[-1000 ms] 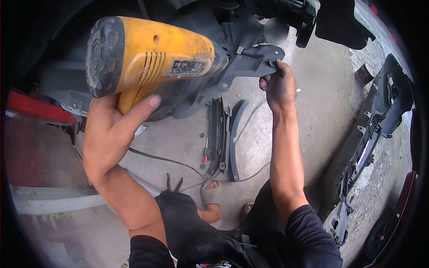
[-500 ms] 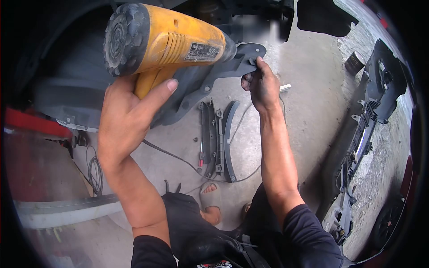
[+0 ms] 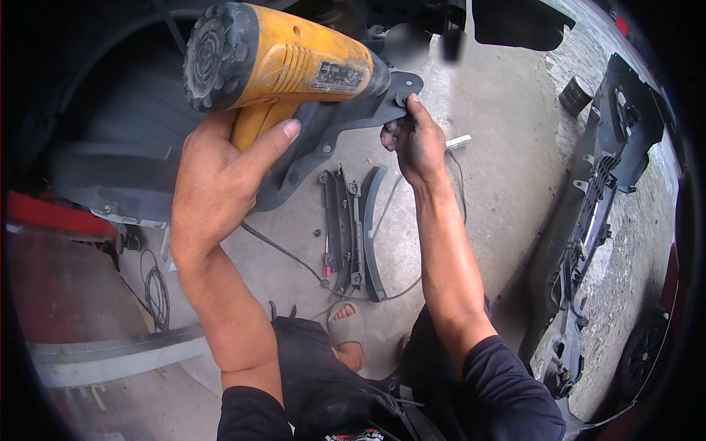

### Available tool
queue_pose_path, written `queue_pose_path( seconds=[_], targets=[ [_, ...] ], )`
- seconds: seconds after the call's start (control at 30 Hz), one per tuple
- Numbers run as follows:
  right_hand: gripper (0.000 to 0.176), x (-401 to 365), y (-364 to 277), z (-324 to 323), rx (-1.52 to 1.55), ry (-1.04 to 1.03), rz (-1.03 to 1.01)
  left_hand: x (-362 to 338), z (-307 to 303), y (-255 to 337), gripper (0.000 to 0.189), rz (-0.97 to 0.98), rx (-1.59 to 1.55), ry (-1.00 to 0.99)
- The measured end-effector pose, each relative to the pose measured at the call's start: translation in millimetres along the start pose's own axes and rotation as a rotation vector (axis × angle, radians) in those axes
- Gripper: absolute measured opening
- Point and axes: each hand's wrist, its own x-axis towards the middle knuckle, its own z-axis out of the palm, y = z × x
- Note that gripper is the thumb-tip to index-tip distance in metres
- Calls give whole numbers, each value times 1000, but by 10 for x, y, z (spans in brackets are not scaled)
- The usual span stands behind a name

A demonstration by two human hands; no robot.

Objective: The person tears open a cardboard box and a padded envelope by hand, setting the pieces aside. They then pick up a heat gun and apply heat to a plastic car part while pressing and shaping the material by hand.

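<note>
A yellow heat gun [image 3: 312,66] with a black rear cap and a dark nozzle is held up at the upper left. My left hand [image 3: 217,180] is closed round its handle, thumb lying along the side. Its nozzle points right, close over the tabbed end of a black plastic wheel-arch liner [image 3: 316,128]. My right hand [image 3: 421,147] pinches the liner's edge at that end, thumb on top and fingers curled beneath. Part of the liner lies hidden behind the gun and my left hand.
On the concrete floor below lie several dark trim strips [image 3: 375,235], a red-handled screwdriver [image 3: 327,270] and a cable [image 3: 287,253]. A long black bumper part [image 3: 566,242] runs along the right, near a dark can [image 3: 576,95]. A red bar [image 3: 62,217] is at left.
The heat gun has shifted slightly right in view, and my right hand slightly left with the liner's end, bringing nozzle and fingers closer together. Both hands keep their grip.
</note>
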Motion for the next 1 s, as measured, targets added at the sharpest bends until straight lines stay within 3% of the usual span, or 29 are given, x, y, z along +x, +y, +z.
queue_pose_path(
  seconds=[0.1,0.43,0.63,0.7,1.0],
  targets=[
    [38,-17,-11,11,-25,19,0,6,21,35,58,-37,-12,8],
    [38,-13,-14,-5,-46,20,2,42,59,-25,54,0,13,-4],
    [37,-24,-32,10,-56,43,5,7,-21,-56,55,-82,81,-19],
    [37,-22,-31,9,-53,47,6,8,-14,-111,58,-6,86,32],
    [37,-42,-69,44,-96,70,4,1,-11,-84,61,-17,76,43]
  ],
)
